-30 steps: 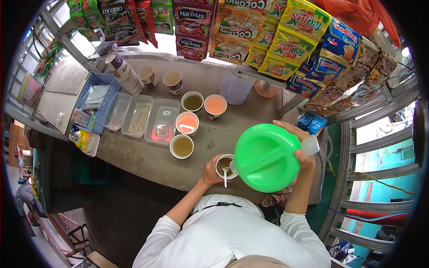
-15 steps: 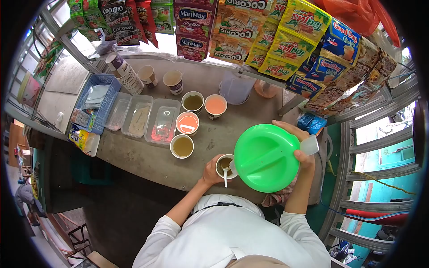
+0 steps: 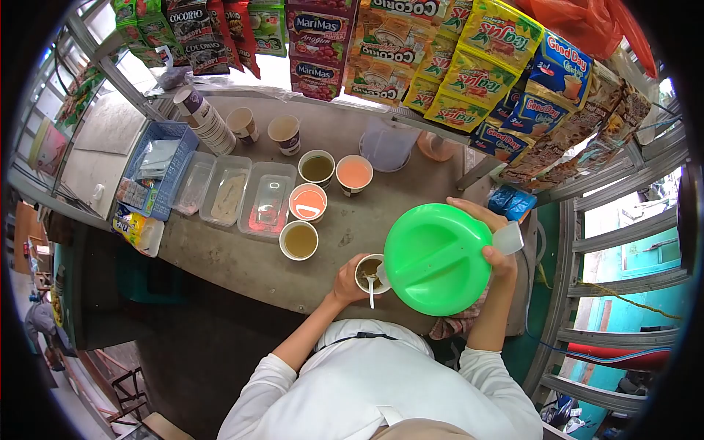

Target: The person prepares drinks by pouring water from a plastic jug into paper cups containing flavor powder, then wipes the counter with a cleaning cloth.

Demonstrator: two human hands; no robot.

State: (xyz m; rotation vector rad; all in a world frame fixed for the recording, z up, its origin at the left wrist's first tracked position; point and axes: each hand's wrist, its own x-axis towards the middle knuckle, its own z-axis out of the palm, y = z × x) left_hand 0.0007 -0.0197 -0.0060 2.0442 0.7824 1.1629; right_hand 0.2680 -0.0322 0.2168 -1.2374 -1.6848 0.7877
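- And here I have the wearer from above: a plain white top point(image 3: 411, 378) fills my view, matte and loosely creased.
- Over on the left, a long white sleeve point(image 3: 257, 392), its hem ending short of the wrist, forearm bare beyond it.
- Across to the right, the matching white sleeve point(image 3: 499, 381), gathered into soft folds.
- Now the left hand point(image 3: 350, 280) and right hand point(image 3: 490, 233), both ungloved.
- Down at the waist I pick out a thin black band point(image 3: 367, 336) against the white cloth.
- And along my bottom edge, a rounded patch of beige fabric point(image 3: 422, 429).
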